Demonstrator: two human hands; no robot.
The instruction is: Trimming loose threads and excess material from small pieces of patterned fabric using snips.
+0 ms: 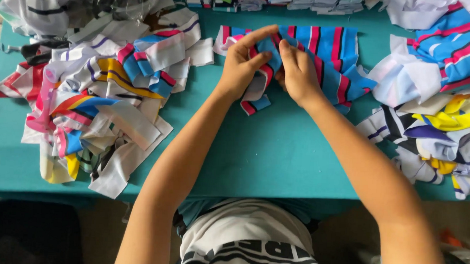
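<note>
Striped fabric piece [328, 51] pinched at its 9 o'clock edge; our left hand [243, 63] and right hand [298, 71] both grip it, fingertips touching.

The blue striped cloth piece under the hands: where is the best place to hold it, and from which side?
Probably at its near left edge, where the left hand and right hand already pinch it. The blue striped cloth piece lies flat on the teal table, but this edge is folded up into a loose flap, so a grip from above, on the person's side, looks easiest.
</note>
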